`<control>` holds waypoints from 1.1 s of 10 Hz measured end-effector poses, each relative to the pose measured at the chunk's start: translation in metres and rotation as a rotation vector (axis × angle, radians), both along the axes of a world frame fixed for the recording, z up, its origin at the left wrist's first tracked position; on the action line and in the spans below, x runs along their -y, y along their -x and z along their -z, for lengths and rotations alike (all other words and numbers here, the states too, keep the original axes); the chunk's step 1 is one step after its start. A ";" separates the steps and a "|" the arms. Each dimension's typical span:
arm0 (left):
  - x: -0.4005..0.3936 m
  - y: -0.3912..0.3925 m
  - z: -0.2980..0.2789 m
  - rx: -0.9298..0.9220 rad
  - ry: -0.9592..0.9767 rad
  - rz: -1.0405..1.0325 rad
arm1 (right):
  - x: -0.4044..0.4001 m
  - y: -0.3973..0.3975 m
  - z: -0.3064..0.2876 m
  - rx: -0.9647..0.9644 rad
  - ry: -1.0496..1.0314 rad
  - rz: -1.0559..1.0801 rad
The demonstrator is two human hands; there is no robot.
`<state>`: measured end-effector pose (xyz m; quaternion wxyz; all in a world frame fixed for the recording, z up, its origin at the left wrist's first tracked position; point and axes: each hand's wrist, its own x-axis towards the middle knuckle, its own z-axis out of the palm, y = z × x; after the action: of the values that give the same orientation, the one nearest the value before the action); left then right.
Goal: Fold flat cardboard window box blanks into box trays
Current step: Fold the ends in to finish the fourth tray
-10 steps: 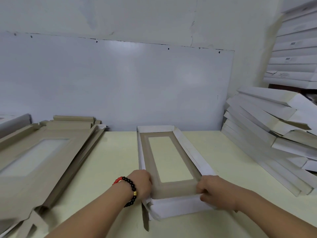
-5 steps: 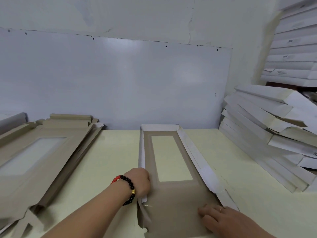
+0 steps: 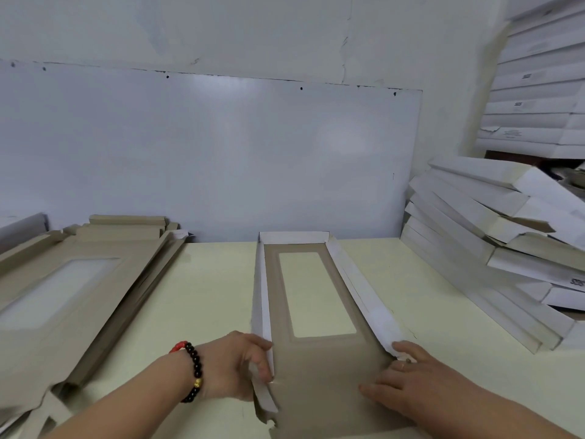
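Lying lengthwise away from the person, the brown cardboard window box blank [image 3: 316,312] spans both hands: left hand [image 3: 240,365] pinches its near left wall, right hand [image 3: 408,378] presses flat, fingers straight, on its near panel.

The near end of the cardboard box blank [image 3: 316,375] runs off the bottom edge. The left hand's [image 3: 235,365] fingertips are hidden behind the blank's raised side flap. The pile of flat blanks [image 3: 63,280] is cut by the left edge, blurred near the corner. Print on the stacked white boxes [image 3: 490,223] is too small to read.
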<state>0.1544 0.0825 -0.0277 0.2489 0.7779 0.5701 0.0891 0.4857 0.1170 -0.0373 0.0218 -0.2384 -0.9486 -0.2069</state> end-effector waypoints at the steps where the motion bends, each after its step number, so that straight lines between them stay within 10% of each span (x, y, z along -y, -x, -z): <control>1: -0.002 0.002 -0.003 0.053 0.040 0.053 | -0.007 0.009 -0.004 0.096 -0.010 -0.033; 3: -0.003 0.007 0.017 0.278 0.104 -0.033 | -0.005 0.020 -0.005 0.059 0.033 0.022; 7: -0.005 -0.022 0.038 -0.242 -0.477 -0.085 | -0.006 0.033 -0.001 0.098 0.083 0.093; 9: 0.005 -0.029 0.043 -0.406 -0.657 -0.094 | -0.030 -0.016 -0.033 0.107 0.489 0.366; 11: -0.001 -0.031 0.057 -0.461 -0.550 -0.175 | -0.042 -0.029 -0.030 0.184 0.439 0.332</control>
<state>0.1858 0.0833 -0.0846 -0.1130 0.7637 0.6302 0.0824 0.5149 0.1593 -0.0074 -0.1504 -0.3697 -0.9167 -0.0180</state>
